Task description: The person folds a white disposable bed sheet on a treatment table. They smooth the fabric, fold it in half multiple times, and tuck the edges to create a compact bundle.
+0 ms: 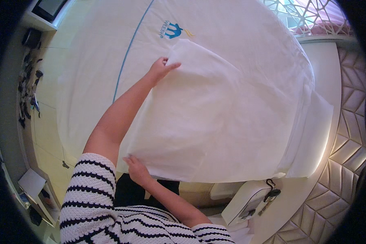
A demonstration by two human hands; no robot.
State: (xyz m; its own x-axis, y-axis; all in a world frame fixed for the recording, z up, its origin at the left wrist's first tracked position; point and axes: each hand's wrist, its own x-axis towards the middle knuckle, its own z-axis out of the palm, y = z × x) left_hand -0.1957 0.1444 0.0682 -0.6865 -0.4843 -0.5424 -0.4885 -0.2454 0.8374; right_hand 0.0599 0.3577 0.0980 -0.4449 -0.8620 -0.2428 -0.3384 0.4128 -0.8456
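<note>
A white fabric sheet (189,116) lies partly doubled over on a large white mattress or bed cover (94,61). My left hand (163,68), arm stretched out, pinches the sheet's edge near its far corner between thumb and fingers. Close to my body, my right hand (135,169) grips the sheet's near corner at the bed's front edge. Between both hands the sheet's left edge runs fairly straight. Soft wrinkles cross it toward the right. Beyond the sheet, the cover carries a printed blue logo (173,30) and a blue piping line (129,48).
At right stands a quilted headboard (332,180) with a pale ledge (321,61). A white nightstand (247,201) is near the bed's front right corner. Tiled floor (47,91) runs along the left, with dark items (26,88) by the wall. A lattice screen (317,18) is at upper right.
</note>
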